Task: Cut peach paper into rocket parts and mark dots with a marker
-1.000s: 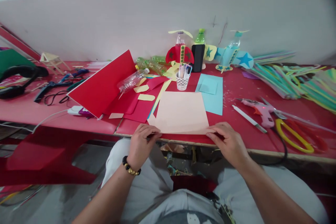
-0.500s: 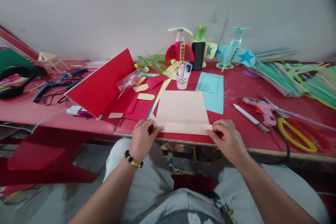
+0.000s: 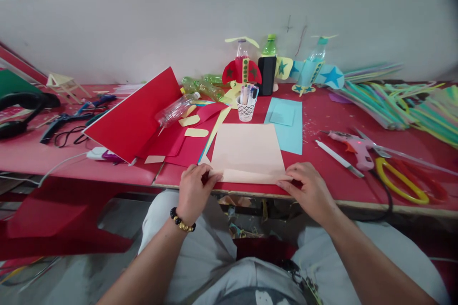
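A sheet of pale peach paper [image 3: 246, 147] lies in front of me at the table's near edge. Along its near side a strip is folded over, and the fold looks narrower toward the right. My left hand [image 3: 196, 183] pinches the left end of the folded strip between thumb and fingers. At the other end my right hand [image 3: 306, 186] pinches the right corner, thumb below and fingers above. Under the sheet's right side shows light blue paper [image 3: 294, 138]. A white cup of pens [image 3: 246, 110] stands just beyond the peach sheet.
Right of the sheet lie a white craft knife [image 3: 338, 157], a pink glue gun [image 3: 352, 147] and yellow-handled scissors [image 3: 400, 183]. Left are a red folder [image 3: 139, 114], a clear bottle [image 3: 177, 109] and cut paper pieces. Bottle planes [image 3: 242, 69] stand at the wall.
The right end of the folded strip has tilted, and my right fingers have shifted slightly left and inward with it. My left hand keeps its pinch. The view has shifted a little.
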`<action>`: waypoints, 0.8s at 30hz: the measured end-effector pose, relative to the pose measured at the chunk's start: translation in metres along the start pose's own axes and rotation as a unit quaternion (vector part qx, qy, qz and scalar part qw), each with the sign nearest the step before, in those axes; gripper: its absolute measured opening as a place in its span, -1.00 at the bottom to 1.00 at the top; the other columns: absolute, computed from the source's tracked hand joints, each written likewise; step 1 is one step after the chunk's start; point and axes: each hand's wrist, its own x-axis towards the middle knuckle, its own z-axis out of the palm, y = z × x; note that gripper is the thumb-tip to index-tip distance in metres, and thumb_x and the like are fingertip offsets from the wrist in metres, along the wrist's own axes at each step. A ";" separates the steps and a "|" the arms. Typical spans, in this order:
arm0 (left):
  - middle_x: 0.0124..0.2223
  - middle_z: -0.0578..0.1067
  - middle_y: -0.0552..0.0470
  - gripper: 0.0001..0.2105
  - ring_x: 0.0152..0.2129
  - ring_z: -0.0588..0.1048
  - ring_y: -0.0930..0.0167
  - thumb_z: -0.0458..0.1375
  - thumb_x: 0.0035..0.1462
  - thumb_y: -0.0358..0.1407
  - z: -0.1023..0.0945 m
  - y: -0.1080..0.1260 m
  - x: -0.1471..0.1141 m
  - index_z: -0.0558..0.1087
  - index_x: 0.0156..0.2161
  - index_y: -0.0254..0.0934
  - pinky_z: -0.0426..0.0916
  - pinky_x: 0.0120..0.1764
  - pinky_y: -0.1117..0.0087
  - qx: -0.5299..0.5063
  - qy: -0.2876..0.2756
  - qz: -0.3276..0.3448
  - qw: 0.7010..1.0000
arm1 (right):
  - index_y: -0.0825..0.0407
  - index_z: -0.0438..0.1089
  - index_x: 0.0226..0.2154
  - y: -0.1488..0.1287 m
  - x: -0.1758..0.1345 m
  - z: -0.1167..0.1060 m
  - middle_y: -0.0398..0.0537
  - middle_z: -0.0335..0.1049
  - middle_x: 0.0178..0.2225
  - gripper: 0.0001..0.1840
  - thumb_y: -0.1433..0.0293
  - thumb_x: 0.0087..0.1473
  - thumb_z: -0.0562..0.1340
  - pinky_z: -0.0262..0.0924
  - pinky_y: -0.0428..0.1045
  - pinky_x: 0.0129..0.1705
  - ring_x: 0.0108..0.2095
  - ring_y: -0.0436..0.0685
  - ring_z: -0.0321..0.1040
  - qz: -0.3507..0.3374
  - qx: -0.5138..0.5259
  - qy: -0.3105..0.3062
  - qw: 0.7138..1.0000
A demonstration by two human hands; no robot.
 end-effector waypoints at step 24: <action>-0.47 0.40 0.09 -0.79 -0.43 0.33 0.36 0.15 0.14 -0.23 -0.004 0.002 0.000 0.27 -0.46 -0.22 0.18 -0.32 0.36 0.016 -0.005 -0.003 1.000 | 0.00 0.20 -0.61 0.005 0.004 0.009 -0.06 0.31 -0.44 -0.62 0.18 0.13 0.22 0.07 0.07 -0.27 -0.33 0.18 0.16 0.023 -0.094 0.006 0.995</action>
